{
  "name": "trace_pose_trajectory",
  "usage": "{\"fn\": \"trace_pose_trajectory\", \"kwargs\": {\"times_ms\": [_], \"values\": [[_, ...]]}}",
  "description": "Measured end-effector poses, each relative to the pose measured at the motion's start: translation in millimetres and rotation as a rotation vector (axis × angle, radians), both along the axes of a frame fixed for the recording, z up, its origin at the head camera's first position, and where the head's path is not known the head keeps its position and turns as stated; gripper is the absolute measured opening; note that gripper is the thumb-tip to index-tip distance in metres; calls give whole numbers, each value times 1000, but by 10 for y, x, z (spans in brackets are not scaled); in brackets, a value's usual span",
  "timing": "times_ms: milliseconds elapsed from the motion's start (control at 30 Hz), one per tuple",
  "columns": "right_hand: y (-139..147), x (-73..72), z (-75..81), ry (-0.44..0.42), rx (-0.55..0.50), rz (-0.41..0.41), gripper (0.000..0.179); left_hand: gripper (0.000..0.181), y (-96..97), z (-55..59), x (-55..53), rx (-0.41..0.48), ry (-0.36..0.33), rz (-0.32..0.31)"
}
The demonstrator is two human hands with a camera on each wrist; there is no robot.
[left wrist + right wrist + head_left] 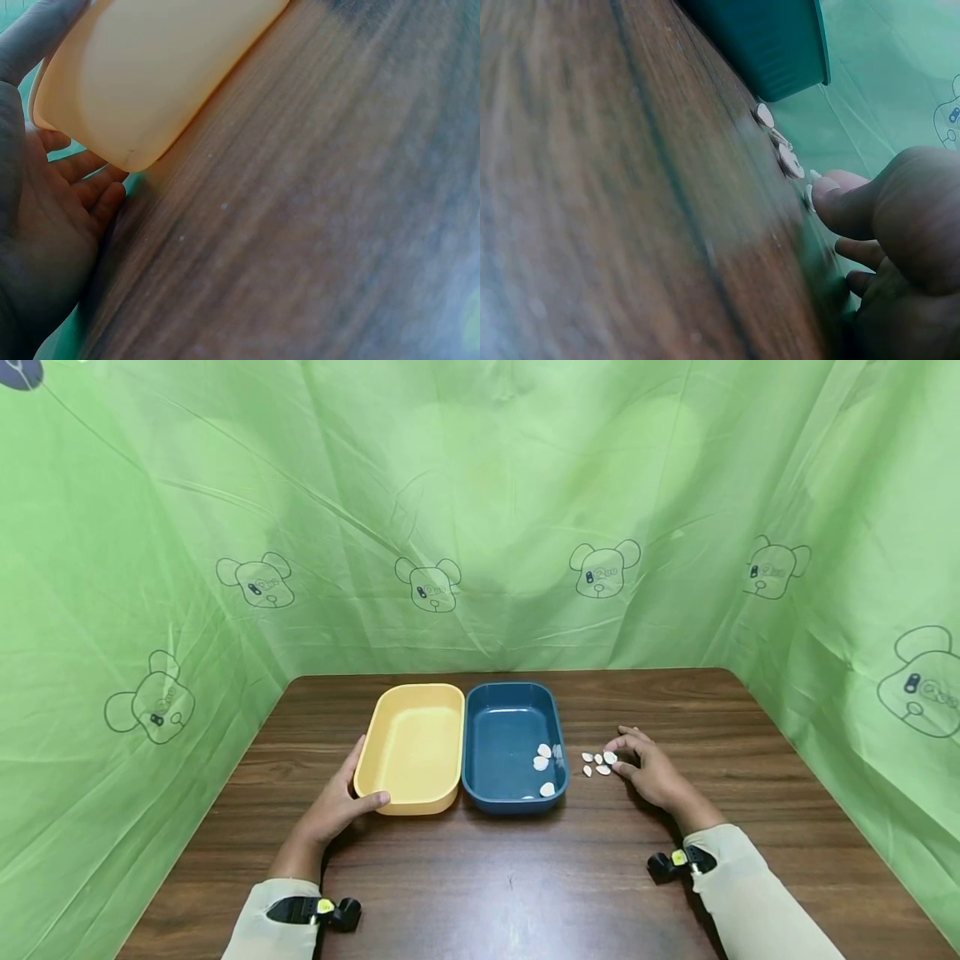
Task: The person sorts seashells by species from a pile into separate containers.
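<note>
My left hand [335,803] grips the left side of a yellow plastic tray [408,807], the thumb over its near rim and the fingers along its outer wall. In the left wrist view, the fingers [91,180] curve beneath the tray's corner. At the right, my right hand [654,772] pinches a small white shell-like piece [611,758] between thumb and forefinger, low at the tabletop. Several similar white pieces [587,771] lie just left of the fingertips. A blue tray [513,807] touching the yellow one holds several more white pieces [541,763].
The trays stand side by side on a brown wood-grain table [510,877]. A green curtain [495,627] with printed bear heads hangs behind and along both sides. Black wrist cameras [670,865] are strapped to both forearms.
</note>
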State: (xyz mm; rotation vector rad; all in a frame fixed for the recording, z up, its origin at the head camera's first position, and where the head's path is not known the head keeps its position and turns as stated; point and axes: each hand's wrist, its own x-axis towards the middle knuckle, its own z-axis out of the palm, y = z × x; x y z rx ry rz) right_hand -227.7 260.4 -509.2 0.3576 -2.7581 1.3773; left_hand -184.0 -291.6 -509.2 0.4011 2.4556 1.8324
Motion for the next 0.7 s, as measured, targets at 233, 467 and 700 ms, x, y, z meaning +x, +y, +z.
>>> {"fn": "trace_pose_trajectory", "kwargs": {"times_ms": [233, 467, 700], "values": [[-29, 4, -7, 18, -29, -45, 15, 116, -2, -6, 2, 3, -1, -1], [-42, 4, 11, 32, -105, -89, 19, 116, 0, -5, -4, 20, 4, -14], [-108, 34, 68, 51, -183, -102, 23, 116, -6, -15, -10, 24, 6, -23]]}}
